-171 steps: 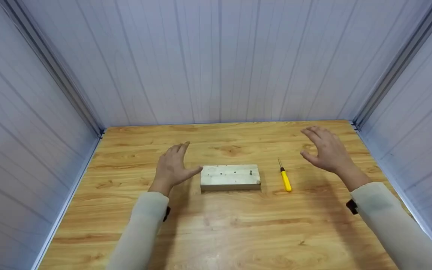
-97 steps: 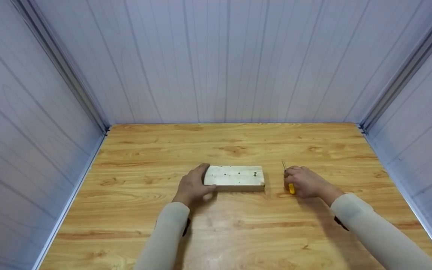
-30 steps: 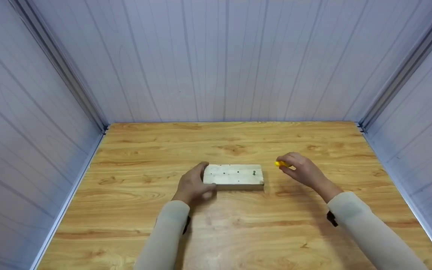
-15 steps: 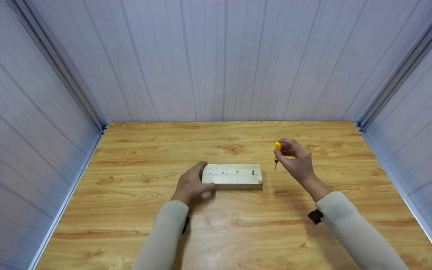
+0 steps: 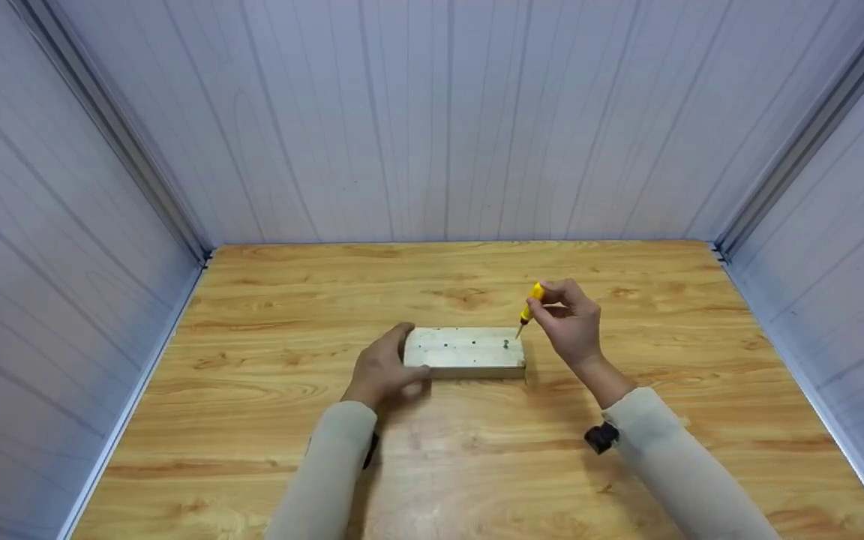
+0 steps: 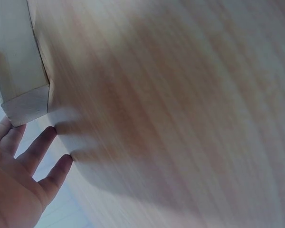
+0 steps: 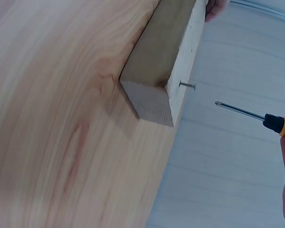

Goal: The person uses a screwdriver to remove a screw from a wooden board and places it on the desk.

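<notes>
Right hand [image 5: 573, 326] pinches a yellow screwdriver [image 5: 536, 292] by the handle (light, stiff, best spot imo), tip apart from the screw [image 7: 188, 86]; left hand [image 5: 381, 371] grips one end of the wooden block [image 5: 462, 355], probably rigid, flat on the worktop [image 5: 462, 457].

Right fingers [image 5: 561, 288] pinched, left fingers [image 6: 58, 175] spread

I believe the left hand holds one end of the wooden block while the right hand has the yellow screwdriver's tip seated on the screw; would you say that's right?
The right hand has the yellow screwdriver, but its tip is clear of the screw, as the right wrist view shows; the left hand does hold one end of the wooden block.
</notes>
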A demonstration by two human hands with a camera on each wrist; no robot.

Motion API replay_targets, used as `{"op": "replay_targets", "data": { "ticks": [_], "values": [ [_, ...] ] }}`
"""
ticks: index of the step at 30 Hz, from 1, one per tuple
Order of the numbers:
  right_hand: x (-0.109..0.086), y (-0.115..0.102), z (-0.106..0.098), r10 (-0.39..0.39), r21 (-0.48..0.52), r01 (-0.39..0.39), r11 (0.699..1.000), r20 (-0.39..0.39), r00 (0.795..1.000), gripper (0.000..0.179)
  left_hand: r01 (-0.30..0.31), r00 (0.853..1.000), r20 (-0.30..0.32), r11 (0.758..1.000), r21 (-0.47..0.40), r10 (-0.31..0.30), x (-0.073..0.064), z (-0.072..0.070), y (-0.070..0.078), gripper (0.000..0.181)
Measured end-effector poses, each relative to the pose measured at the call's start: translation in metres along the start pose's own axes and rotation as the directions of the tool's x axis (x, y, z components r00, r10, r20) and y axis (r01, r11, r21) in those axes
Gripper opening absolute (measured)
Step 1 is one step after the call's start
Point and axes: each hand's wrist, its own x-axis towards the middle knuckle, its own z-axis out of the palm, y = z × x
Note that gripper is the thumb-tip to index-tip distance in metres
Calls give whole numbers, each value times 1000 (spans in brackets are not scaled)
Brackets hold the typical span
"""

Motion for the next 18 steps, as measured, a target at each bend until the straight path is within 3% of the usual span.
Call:
{"op": "replay_targets", "data": {
  "ticks": [7,18],
  "values": [
    [-4,-21,9,-13,-27,14,1000,27,1000,17,23,1000,14,1000,-9,-23,0,1,0,84],
    [-4,-20,13,-20,-65,23,998,40,999,14,14,1000,0,1000,-2,-14,-1,0,2,83]
  ]
}}
